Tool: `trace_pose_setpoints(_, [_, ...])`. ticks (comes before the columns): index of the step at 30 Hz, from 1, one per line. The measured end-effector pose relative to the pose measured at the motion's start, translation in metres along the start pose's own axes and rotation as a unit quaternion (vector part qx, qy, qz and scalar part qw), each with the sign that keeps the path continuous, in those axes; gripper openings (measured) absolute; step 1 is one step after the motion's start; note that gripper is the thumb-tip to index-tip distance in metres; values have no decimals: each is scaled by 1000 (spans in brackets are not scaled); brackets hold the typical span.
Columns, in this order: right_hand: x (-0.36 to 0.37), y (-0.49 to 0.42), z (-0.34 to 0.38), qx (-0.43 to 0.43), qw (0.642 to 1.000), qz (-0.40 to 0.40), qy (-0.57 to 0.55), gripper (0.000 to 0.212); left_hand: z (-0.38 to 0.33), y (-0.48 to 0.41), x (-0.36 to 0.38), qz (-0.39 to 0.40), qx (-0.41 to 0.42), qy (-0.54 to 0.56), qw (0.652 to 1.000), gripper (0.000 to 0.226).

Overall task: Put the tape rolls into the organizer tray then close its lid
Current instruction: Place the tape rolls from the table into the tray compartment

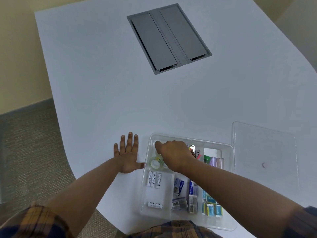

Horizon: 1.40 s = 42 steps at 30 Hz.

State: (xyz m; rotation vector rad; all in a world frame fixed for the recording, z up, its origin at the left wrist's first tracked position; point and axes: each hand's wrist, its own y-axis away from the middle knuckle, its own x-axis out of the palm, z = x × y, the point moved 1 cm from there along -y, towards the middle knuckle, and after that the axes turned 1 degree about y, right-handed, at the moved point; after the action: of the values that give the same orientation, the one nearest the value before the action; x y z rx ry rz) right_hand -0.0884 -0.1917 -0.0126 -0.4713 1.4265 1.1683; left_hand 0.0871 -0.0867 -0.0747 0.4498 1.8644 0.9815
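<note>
A clear plastic organizer tray sits at the table's near edge. In its far-left compartment lies a clear tape roll, with a second roll just behind it, partly under my fingers. My right hand reaches into that compartment, fingers curled down on the second roll. My left hand lies flat and spread on the table, its thumb touching the tray's left wall. The tray's clear lid lies flat on the table to the right of the tray.
Other tray compartments hold white batteries, small boxes, blue-yellow packets, clips and coloured tubes. A grey cable hatch is set into the white table farther back. Carpet floor lies left of the table edge.
</note>
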Motion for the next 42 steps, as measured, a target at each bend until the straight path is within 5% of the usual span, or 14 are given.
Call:
trace_pose_setpoints(11, [3,-13,0,-7,998,-21,-60,39,1,1,1,-6,1,3,1000,117])
trace_pose_setpoints(17, [-12,-1,-20,132,966,-57,-217,19,1,0,1,-8,4,6,1000,117])
trace_pose_setpoints(35, [7,-4,22,100,994,24,-30,15,1,1,2,-12,6,7,1000,117])
trace_pose_setpoints(42, [-13,-1,-6,120,992,11,-48,32,1,-1,2,-11,8,8,1000,117])
